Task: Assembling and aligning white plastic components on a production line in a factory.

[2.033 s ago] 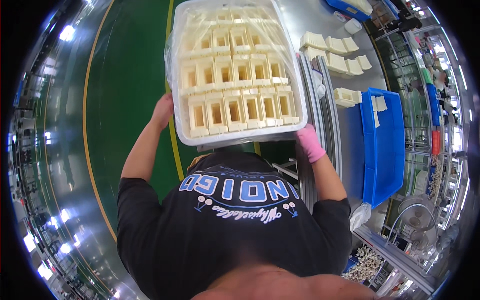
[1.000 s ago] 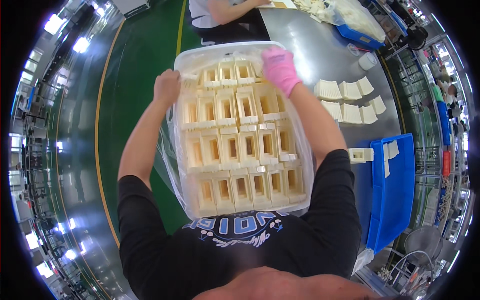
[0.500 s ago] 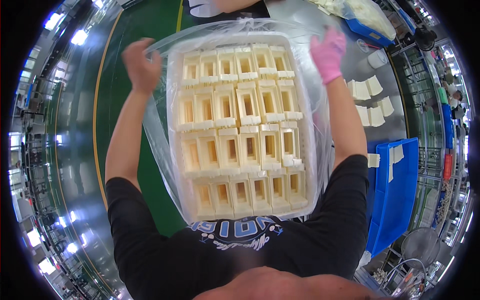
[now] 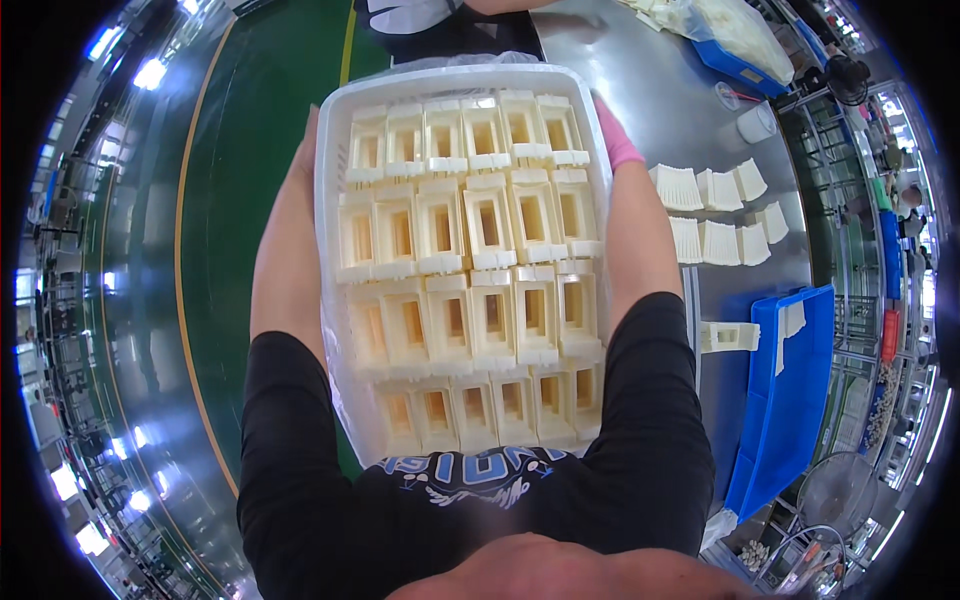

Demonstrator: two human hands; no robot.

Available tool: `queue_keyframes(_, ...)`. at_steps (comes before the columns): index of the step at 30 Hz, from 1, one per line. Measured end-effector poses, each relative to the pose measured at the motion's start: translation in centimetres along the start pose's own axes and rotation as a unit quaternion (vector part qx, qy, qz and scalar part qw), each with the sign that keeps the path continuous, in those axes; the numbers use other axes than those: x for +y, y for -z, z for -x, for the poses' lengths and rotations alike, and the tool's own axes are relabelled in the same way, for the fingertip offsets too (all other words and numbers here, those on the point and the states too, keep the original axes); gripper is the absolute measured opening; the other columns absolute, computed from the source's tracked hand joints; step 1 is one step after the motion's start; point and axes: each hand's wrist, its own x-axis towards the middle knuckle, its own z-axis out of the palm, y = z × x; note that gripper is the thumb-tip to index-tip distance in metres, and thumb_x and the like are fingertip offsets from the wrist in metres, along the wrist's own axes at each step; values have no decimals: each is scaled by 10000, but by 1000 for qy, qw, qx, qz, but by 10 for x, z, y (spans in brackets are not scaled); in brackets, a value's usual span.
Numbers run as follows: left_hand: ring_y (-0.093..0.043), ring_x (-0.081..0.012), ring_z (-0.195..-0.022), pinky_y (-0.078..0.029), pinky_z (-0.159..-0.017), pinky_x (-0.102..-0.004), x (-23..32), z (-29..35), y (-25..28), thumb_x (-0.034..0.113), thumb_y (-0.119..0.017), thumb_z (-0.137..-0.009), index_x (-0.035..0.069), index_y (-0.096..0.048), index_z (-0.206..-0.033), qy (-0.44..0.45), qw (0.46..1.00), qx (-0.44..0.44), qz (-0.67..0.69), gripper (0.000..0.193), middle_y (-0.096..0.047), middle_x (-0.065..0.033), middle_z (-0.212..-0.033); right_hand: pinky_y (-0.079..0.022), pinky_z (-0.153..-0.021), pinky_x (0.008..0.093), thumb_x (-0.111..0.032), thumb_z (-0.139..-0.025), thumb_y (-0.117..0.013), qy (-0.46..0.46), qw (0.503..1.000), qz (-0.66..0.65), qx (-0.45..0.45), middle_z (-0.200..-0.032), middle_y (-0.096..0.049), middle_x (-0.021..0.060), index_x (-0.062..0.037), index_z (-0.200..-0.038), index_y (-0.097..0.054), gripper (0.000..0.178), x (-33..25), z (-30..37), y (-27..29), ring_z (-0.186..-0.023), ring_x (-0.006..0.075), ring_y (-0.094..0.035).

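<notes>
Although the left hand and pink-gloved right hand flank the white crate, hidden fingers leave their grip untellable, and tilting could slide the cream frames askew.

- One white crate, in the middle.
- Twenty-four cream frames in it: four rows, six in each row.
- One more cream frame, by itself at 3 o'clock.
- Two hands: one bare hand between 10 and 11 o'clock, one pink-gloved hand at 1 o'clock.
- Seven curved cream pieces that I can see, at 2 o'clock: three in one row, four in the other.
- One big blue bin, between 3 and 4 o'clock.
- One white cup, at 2 o'clock.
</notes>
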Motion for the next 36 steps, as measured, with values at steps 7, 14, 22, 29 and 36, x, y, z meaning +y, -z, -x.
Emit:
queue_keyframes(7, -581, -175, -825, -518, -669, -330, -64, 89, -74, 306, -473, -841, 43, -540, -1031, -67, 992, 43, 102, 331, -570, -106, -980, -461, -760, 318, -333, -860, -404, -71, 990, 80, 90, -1020, -581, 97, -52, -1074, -539, 378, 38, 79, -10, -867, 229, -574)
queue_keyframes(14, -509, -134, -935, -390, -821, -285, -53, 88, 61, 242, -467, -844, 47, -528, -1069, -225, 894, 192, -336, 303, -557, -54, -993, -466, -747, 335, -229, -830, -436, -37, 537, 836, -105, -1010, -571, 161, -42, -1056, -540, 311, 5, 107, 30, -859, 263, -574)
queue_keyframes(22, -492, -310, -1021, -356, -890, -378, -11, 29, -60, 387, -424, -827, -5, -526, -1068, -124, 641, 226, -723, 472, -507, -189, -1116, -458, -676, 327, -146, -765, -471, 257, 558, 788, 40, -791, -585, 158, -13, -808, -555, 163, -3, 28, -51, -691, 256, -570)
queue_keyframes(29, -439, -317, -1100, -316, -931, -396, -35, -26, -74, 434, -391, -828, 18, -517, -1107, -6, 603, 162, -781, 516, -464, -182, -1186, -382, -872, 382, -317, -747, -412, 34, 523, 851, 28, -1093, -515, 218, -39, -1040, -563, 432, 18, -51, -27, -1027, 356, -484)
queue_keyframes(36, -472, -215, -1043, -366, -858, -353, -11, -18, -72, 457, -507, -773, 62, -472, -1169, 7, 868, 221, -445, 561, -468, -101, -1191, -435, -756, 356, -395, -720, -541, 70, 773, 615, 137, -992, -566, 107, -80, -1131, -498, 520, 21, -42, -42, -819, 244, -555)
